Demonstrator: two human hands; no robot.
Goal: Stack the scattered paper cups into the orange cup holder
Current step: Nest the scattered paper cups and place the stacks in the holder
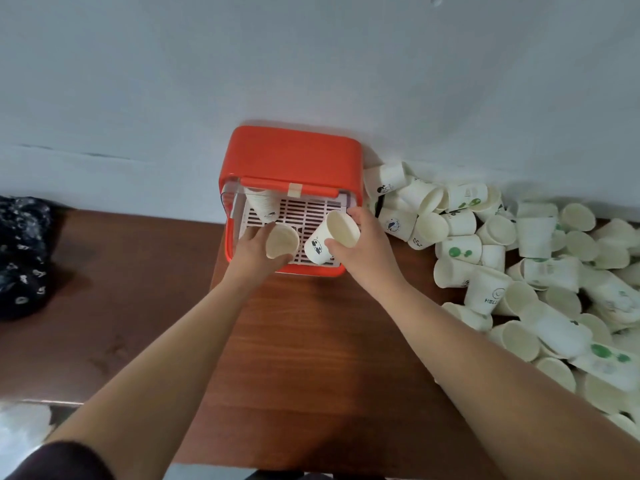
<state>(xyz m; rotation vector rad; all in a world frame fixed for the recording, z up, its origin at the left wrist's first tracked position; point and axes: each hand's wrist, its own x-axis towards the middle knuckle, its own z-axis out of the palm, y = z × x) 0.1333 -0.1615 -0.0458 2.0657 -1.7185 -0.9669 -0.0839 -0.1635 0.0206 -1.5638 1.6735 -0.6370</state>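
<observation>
Both hands are over the orange cup holder [291, 157] at the counter's [311, 341] back edge. The left hand [258, 252] grips one paper cup [281, 241]; the right hand [363, 244] pinches another [334, 237]. Light, thin-walled, easily crushed, I'd say: hold the sides gently. One short stack [261, 204] stands inside; dozens of cups [540, 271] are heaped toward the right edge.

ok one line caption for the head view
Each hand, left and right, holds a paper cup over the orange holder; cup pile at right.
</observation>
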